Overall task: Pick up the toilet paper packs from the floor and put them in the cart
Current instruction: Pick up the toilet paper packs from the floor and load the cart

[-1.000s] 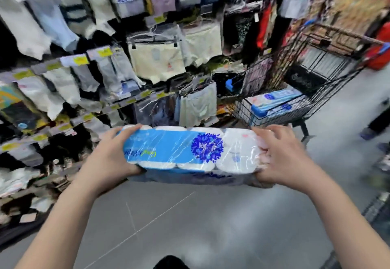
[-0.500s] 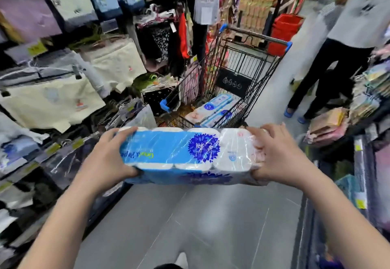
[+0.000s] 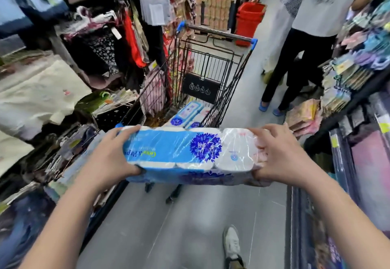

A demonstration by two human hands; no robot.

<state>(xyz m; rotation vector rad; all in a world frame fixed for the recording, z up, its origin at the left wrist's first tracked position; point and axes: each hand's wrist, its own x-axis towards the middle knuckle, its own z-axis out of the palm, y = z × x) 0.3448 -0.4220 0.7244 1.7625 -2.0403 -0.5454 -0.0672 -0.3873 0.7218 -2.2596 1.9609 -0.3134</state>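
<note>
Pack: level, carried just short of the cart, ready to clear its rim.
Left hand: closed on one end.
Right hand: closed on the other, sharing the load.
Cart: other packs inside.

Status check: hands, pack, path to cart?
Left hand, right hand clamp pack ends. Pack level, short of cart. Packs already inside. Path clear; bystander right.

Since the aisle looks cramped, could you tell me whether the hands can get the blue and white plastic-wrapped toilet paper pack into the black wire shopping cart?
Probably yes: the cart stands open-topped directly ahead, beyond the pack.
</note>
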